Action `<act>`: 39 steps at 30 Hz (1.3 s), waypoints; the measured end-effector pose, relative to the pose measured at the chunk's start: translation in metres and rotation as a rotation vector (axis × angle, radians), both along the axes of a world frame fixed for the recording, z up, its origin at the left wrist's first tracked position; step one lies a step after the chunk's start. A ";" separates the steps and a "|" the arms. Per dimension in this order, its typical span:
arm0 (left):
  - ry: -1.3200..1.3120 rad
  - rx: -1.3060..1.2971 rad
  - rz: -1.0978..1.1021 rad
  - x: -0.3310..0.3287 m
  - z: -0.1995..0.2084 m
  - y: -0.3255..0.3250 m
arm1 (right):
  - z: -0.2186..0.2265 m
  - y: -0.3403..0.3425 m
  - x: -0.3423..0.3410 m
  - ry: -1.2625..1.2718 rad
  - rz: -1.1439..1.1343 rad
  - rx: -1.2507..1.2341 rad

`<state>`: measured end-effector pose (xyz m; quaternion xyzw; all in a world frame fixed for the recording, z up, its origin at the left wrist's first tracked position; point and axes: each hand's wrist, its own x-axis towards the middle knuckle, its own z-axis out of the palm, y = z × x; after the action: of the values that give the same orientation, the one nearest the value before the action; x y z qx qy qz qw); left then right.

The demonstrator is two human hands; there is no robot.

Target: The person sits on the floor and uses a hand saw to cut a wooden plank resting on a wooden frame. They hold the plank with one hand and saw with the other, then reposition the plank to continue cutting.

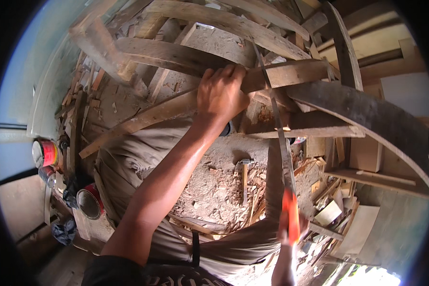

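My left hand (220, 92) grips a long wooden plank (171, 57) that runs across the upper middle of the view, fingers curled over its far edge. My right hand (291, 229) at the lower right is closed on the orange handle of a hand saw (279, 128). The saw's long blade runs up from the handle and crosses the plank just right of my left hand. My knee in brown trousers (143, 152) sits under the plank.
Other planks and curved boards (367, 114) lie stacked around the cut. Sawdust and offcuts (219, 186) cover the ground, with a hammer (244, 167) lying among them. Two tin cans (45, 153) (89, 201) stand at the left. Wood scraps (338, 209) pile up at the right.
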<state>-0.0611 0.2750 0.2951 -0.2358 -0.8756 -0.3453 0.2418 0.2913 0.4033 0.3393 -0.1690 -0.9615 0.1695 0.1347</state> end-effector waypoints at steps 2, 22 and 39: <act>0.052 0.020 0.008 -0.002 0.003 -0.004 | 0.001 0.006 -0.099 0.085 0.093 -0.136; 0.115 -0.011 0.000 -0.002 0.010 0.000 | -0.018 0.021 -0.147 0.402 0.343 -0.346; 0.050 -0.185 -0.068 0.007 0.023 -0.005 | -0.082 -0.092 0.173 0.433 -0.349 -0.859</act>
<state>-0.0546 0.2700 0.3181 -0.2954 -0.8889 -0.2648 0.2290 0.4641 0.3113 0.2569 -0.3284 -0.7125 0.5556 0.2753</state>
